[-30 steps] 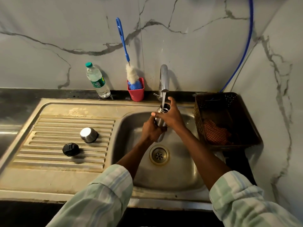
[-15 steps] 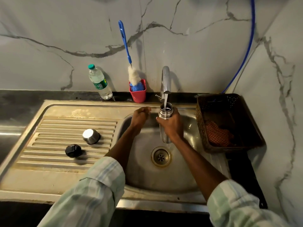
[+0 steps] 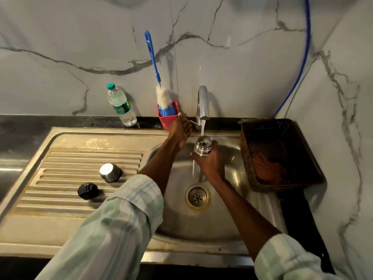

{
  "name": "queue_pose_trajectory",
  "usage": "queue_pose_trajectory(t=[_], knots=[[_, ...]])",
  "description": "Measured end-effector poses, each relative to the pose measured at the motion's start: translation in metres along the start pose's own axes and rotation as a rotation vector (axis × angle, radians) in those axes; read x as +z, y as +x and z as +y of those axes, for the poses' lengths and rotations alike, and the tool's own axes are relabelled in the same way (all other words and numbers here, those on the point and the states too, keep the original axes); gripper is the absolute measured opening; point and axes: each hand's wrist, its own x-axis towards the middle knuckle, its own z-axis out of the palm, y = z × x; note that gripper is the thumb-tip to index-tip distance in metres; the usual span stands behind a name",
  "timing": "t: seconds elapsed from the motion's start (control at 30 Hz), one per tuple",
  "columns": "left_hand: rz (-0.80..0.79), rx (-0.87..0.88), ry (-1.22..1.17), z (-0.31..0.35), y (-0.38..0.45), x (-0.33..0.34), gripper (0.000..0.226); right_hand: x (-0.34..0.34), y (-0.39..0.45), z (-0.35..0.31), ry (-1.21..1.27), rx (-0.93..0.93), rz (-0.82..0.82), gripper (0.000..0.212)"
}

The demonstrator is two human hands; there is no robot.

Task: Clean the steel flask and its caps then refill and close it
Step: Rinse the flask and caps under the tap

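Upright, flask (image 3: 203,146) gripped in right hand (image 3: 210,165), under tap (image 3: 202,104)

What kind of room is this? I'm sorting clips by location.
Most likely a home kitchen: a steel sink with ribbed drainboard, a running tap over a flask, and a bottle brush against the marble wall.

Home kitchen: steel sink (image 3: 232,158) with drainboard (image 3: 60,170), tap (image 3: 202,104), marble-look wall (image 3: 242,57).
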Motion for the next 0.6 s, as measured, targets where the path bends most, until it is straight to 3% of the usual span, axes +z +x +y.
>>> queue_pose_trajectory(t=[0.1, 0.2, 0.27, 0.37, 0.47, 0.6], knots=[[0.044, 0.000, 0.026, 0.002, -0.001, 0.003, 0.035, 0.002, -0.006, 0.008, -0.009, 0.010, 0.026, 0.062], [-0.001, -0.036, 0.018, 0.006, 0.006, 0.010, 0.055, 0.006, 0.000, 0.006, -0.025, 0.018, 0.006, 0.067], [-0.021, -0.056, 0.014, 0.006, 0.005, 0.010, 0.054, 0.009, 0.004, 0.011, -0.083, 0.065, -0.053, 0.067], [-0.108, -0.048, -0.043, 0.006, 0.008, 0.006, 0.056, 0.009, 0.006, 0.010, 0.004, 0.044, 0.025, 0.065], [-0.179, -0.074, 0.038, 0.007, 0.005, 0.017, 0.059, 0.010, 0.006, 0.017, -0.049, 0.061, -0.024, 0.061], [-0.224, -0.056, 0.179, 0.015, 0.007, 0.017, 0.065, 0.012, 0.004, 0.014, 0.051, 0.050, 0.048, 0.068]])
